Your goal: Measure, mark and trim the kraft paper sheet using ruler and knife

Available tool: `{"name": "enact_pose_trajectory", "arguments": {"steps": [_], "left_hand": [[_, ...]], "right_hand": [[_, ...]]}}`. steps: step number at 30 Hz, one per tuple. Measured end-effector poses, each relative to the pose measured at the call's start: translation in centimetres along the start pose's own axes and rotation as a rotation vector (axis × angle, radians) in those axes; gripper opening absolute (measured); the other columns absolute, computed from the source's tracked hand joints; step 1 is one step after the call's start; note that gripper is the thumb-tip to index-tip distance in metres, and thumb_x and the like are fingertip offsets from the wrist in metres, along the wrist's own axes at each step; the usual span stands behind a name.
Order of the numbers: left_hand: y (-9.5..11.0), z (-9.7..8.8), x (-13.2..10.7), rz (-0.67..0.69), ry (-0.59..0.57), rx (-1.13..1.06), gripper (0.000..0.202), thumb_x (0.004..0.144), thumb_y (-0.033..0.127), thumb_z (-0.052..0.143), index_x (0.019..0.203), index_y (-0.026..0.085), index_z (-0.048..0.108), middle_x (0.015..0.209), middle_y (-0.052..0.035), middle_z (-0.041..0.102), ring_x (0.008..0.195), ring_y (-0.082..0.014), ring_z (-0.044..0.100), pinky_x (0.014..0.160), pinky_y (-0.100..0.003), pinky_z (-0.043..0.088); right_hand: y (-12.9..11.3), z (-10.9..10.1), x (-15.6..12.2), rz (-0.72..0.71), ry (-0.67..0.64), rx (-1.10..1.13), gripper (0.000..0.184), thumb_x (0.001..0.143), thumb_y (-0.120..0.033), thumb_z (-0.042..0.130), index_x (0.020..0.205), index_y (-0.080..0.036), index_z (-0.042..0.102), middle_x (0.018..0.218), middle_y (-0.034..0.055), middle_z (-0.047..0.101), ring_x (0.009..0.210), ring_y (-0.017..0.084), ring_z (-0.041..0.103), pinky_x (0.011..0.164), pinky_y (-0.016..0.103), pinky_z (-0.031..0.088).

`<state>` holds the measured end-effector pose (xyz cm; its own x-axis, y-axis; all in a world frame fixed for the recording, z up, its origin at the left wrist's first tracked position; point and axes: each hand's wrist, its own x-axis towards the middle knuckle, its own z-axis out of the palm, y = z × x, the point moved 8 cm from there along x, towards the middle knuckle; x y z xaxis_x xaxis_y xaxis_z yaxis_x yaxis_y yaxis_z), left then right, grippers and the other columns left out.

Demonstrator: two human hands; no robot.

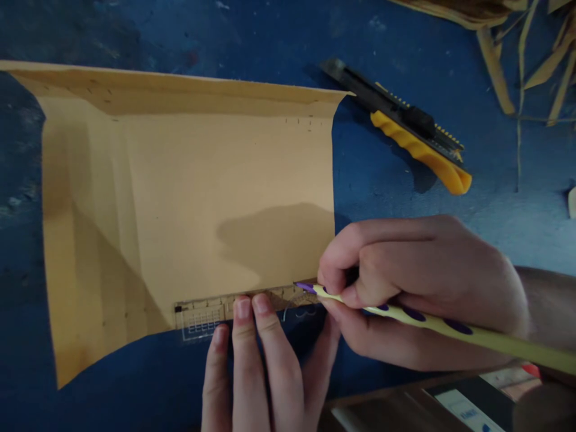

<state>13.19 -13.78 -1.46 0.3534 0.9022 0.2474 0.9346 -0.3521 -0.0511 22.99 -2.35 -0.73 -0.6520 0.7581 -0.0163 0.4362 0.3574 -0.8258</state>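
Observation:
A tan sheet of paper [180,198] lies on a blue surface [382,198], its top edge folded. A clear plastic ruler [202,315] rests along the sheet's lower edge. My left hand [261,378] presses flat on the ruler, fingers stretched out side by side. My right hand [414,288] pinches a yellow pencil with purple spots [450,330]. The pencil's purple tip touches the paper at the ruler's right end.
A yellow and black utility knife [405,129] lies on the blue surface to the upper right of the paper. Thin tan paper strips [517,54] are scattered at the top right corner. A dark box or book [472,405] sits at the bottom right.

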Motion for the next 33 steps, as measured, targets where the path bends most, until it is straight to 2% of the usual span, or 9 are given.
{"name": "enact_pose_trajectory", "arguments": {"steps": [6, 9, 13, 22, 28, 33], "left_hand": [[0.30, -0.04, 0.10, 0.181, 0.041, 0.026, 0.076, 0.085, 0.040, 0.079, 0.153, 0.024, 0.050, 0.119, -0.0153, 0.070, 0.106, -0.0330, 0.074, 0.078, -0.036, 0.066], [-0.10, 0.10, 0.13, 0.134, 0.010, 0.025, 0.079, 0.084, 0.037, 0.081, 0.154, 0.024, 0.048, 0.122, -0.0161, 0.069, 0.110, -0.0333, 0.073, 0.084, -0.038, 0.065], [-0.06, -0.05, 0.19, 0.110, 0.020, -0.004, 0.078, 0.081, 0.037, 0.083, 0.152, 0.027, 0.051, 0.123, -0.0125, 0.070, 0.110, -0.0333, 0.073, 0.087, -0.040, 0.064], [-0.05, -0.06, 0.45, 0.115, 0.068, 0.012, 0.081, 0.081, 0.037, 0.082, 0.154, 0.022, 0.049, 0.120, -0.0154, 0.072, 0.103, -0.0320, 0.075, 0.079, -0.037, 0.063], [-0.11, 0.08, 0.27, 0.033, 0.059, -0.018, 0.081, 0.080, 0.034, 0.084, 0.153, 0.028, 0.050, 0.126, -0.0127, 0.071, 0.105, -0.0310, 0.074, 0.086, -0.039, 0.063], [-0.29, -0.05, 0.17, 0.032, 0.084, -0.023, 0.081, 0.080, 0.036, 0.084, 0.153, 0.030, 0.050, 0.132, -0.0131, 0.067, 0.107, -0.0286, 0.073, 0.088, -0.038, 0.063]], "right_hand": [[0.13, 0.04, 0.00, -0.004, 0.006, -0.008, 0.029, 0.080, -0.001, 0.064, 0.074, -0.024, 0.047, 0.081, -0.0038, 0.070, 0.070, 0.008, 0.068, 0.063, 0.016, 0.058], [0.14, -0.02, -0.04, -0.015, 0.007, -0.006, 0.028, 0.080, 0.000, 0.064, 0.074, -0.023, 0.047, 0.081, -0.0043, 0.070, 0.073, 0.005, 0.068, 0.067, 0.012, 0.057], [0.17, -0.26, -0.06, 0.011, 0.034, -0.009, 0.030, 0.077, -0.001, 0.066, 0.074, -0.024, 0.047, 0.081, -0.0044, 0.069, 0.070, 0.008, 0.069, 0.063, 0.017, 0.058], [-0.12, -0.52, -0.56, -0.028, 0.009, -0.053, 0.029, 0.078, 0.000, 0.064, 0.077, -0.023, 0.047, 0.079, -0.0038, 0.069, 0.068, 0.006, 0.067, 0.060, 0.014, 0.055], [0.20, -0.49, -0.55, -0.011, 0.001, -0.046, 0.029, 0.077, -0.001, 0.066, 0.076, -0.024, 0.048, 0.080, -0.0038, 0.069, 0.068, 0.007, 0.068, 0.060, 0.016, 0.056], [0.35, -0.52, -0.49, 0.011, 0.007, -0.041, 0.030, 0.076, 0.000, 0.064, 0.075, -0.025, 0.047, 0.079, -0.0032, 0.070, 0.071, 0.010, 0.070, 0.061, 0.018, 0.057]]}}
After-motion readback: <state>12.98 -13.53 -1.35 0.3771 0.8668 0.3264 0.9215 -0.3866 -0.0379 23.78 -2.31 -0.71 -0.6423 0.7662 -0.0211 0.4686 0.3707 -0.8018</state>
